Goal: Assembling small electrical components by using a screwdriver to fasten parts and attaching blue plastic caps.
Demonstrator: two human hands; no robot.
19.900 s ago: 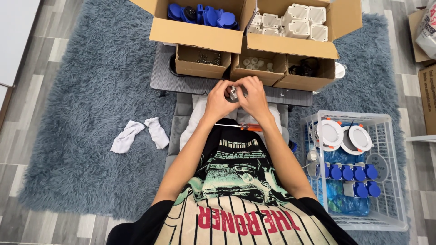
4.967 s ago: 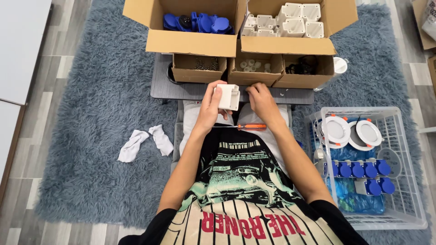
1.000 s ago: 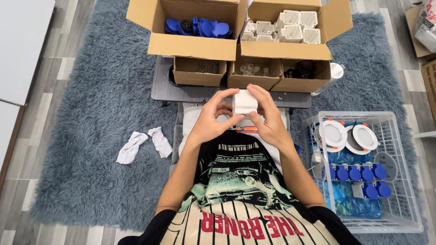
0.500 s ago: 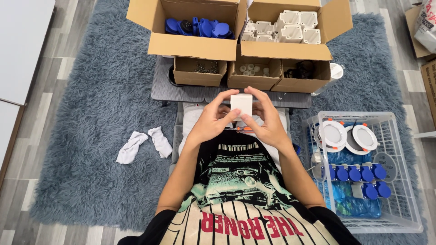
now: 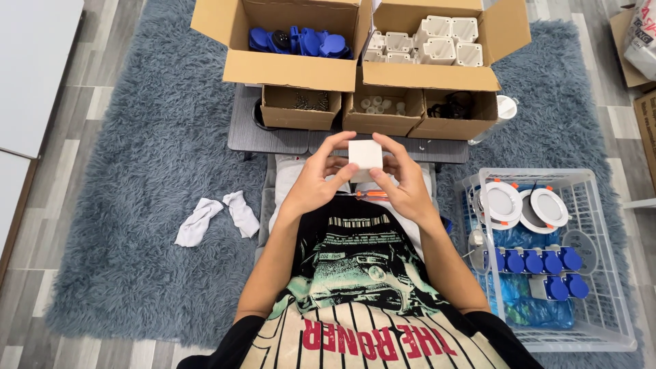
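I hold a small white square box-shaped part (image 5: 365,155) in front of me with both hands. My left hand (image 5: 319,179) grips its left side, thumb and fingers wrapped around it. Its right side is pinched by my right hand (image 5: 404,179). An orange-handled screwdriver (image 5: 372,195) lies on my lap just below the hands. Directly beyond the part stand three small cardboard boxes (image 5: 383,111) on a grey board.
Two large open cartons stand farther off, one with blue parts (image 5: 297,41), one with white housings (image 5: 427,44). A white wire basket (image 5: 601,273) at my right holds round white lamps and blue-capped pieces. White gloves (image 5: 215,215) lie on the grey shaggy rug at left.
The white part has turned slightly in my hands and sits a little lower; my fingers have shifted around it. Five seconds ago only my left hand held it.
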